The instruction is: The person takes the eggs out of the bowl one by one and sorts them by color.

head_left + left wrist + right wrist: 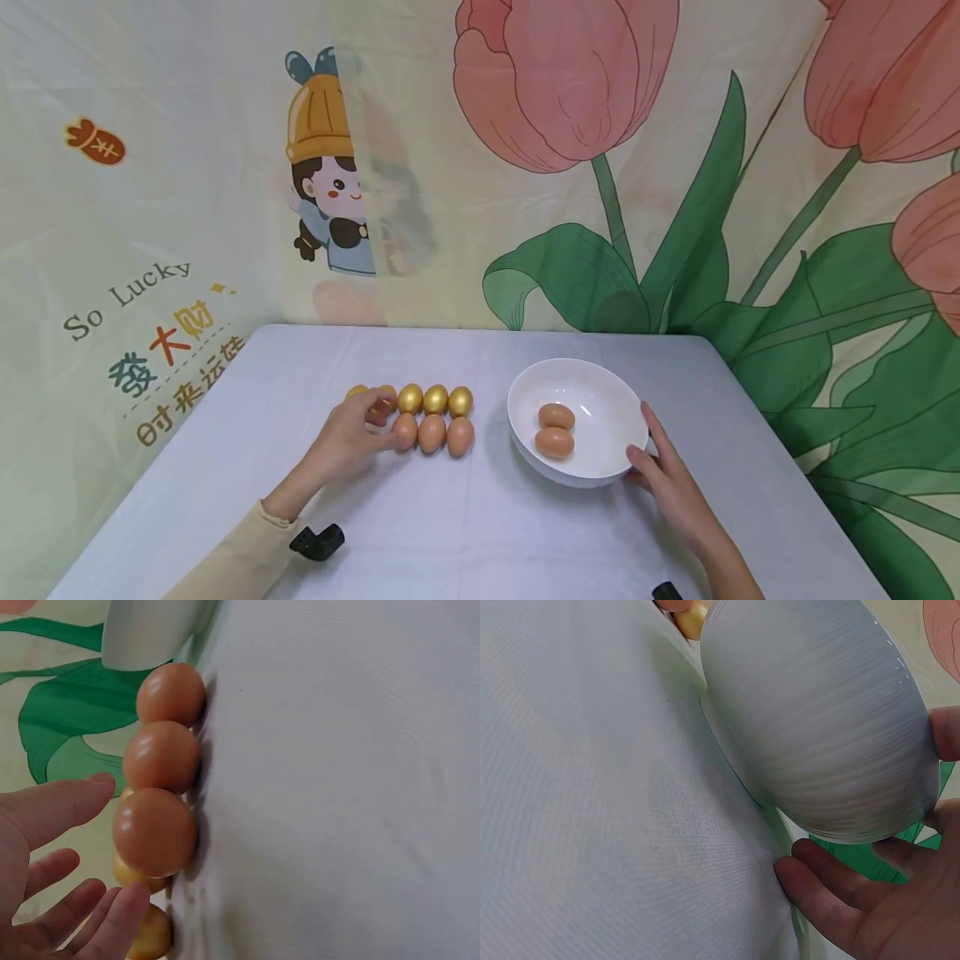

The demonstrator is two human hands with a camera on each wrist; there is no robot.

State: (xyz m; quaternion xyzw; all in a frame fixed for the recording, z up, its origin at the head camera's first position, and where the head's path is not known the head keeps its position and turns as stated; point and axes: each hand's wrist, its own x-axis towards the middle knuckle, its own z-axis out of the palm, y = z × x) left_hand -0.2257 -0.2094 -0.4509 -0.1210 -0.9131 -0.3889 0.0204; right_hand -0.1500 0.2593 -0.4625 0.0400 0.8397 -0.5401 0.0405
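Three brown eggs (431, 434) stand in a row on the table, in front of a row of several golden eggs (435, 399). My left hand (352, 435) is at the left end of both rows, thumb and fingers spread around the nearest brown egg (155, 832). In the left wrist view, a gap shows between the thumb and that egg. Two more brown eggs (555, 442) lie inside a white bowl (600, 462). My right hand (671, 479) holds the bowl's right rim, its thumb over the edge; some fingers (825, 900) sit below the bowl's side.
A pale cloth covers the table (465, 533). Behind it hangs a backdrop (420, 167) printed with tulips and a cartoon figure. Black straps or mounts (318, 542) show near both wrists.
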